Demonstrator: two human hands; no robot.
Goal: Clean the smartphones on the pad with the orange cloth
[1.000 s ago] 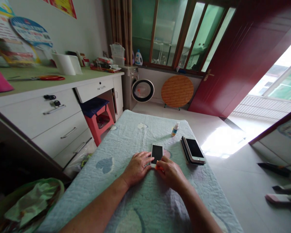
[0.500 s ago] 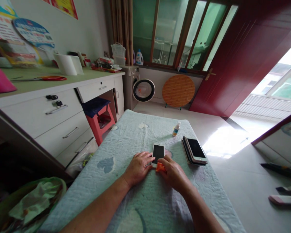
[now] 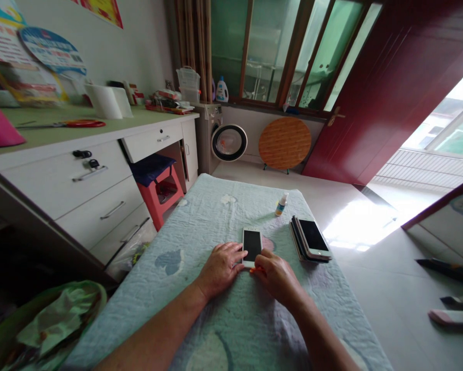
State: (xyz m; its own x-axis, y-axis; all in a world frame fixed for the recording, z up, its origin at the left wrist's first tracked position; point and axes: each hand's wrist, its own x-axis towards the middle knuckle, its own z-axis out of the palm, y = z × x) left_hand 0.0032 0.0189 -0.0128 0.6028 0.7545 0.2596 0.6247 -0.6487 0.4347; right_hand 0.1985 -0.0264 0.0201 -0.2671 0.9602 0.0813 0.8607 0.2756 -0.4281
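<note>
A white smartphone (image 3: 252, 242) with a dark screen lies flat on the quilted cover, its top pointing away from me. My left hand (image 3: 223, 264) rests at its left side, fingers stretched out, with fingertips touching the phone's edge near the lower corner. At the phone's lower right, my right hand (image 3: 274, 273) is closed around an orange cloth (image 3: 253, 270). Only a small bit of the cloth shows; the fingers hide the rest. A stack of phones (image 3: 310, 239) lies to the right, the top one white-framed. Behind it stands a small spray bottle (image 3: 281, 204).
The pale blue quilted cover (image 3: 200, 221) spreads under everything. At the left stand a white drawer desk (image 3: 76, 180), a red stool (image 3: 164, 193) and a lined bin (image 3: 100, 293). A washing machine (image 3: 208, 139) with an open door and a round wooden tabletop (image 3: 284, 143) are farther back.
My right hand has drawn the orange cloth in, so less of it shows at the phone's lower corner. The left hand stays at the phone's edge.
</note>
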